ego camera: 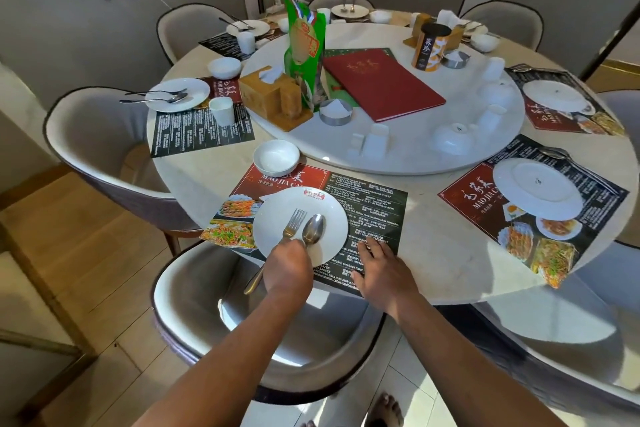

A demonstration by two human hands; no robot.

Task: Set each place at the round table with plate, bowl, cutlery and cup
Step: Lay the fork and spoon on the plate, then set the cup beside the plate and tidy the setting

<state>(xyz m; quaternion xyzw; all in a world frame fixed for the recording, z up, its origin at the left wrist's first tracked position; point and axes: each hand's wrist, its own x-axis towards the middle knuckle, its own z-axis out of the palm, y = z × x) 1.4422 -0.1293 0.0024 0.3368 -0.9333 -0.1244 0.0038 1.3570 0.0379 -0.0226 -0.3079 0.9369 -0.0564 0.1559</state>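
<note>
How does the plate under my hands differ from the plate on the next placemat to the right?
The near plate sits right side up with its red logo showing; the right plate looks turned face down, its base ring up. The near plate carries a fork and spoon, gripped by the left hand; the right plate carries nothing. A bowl stands beside the near plate; none beside the right plate. Both are white, round, on placemats.

The placemat (367,208) under the right hand (382,274) reads "MAO JIA CA…" in white on red. The mat (467,198) further right reads "MAO JIA CA…" too. Smaller print is illegible.
</note>
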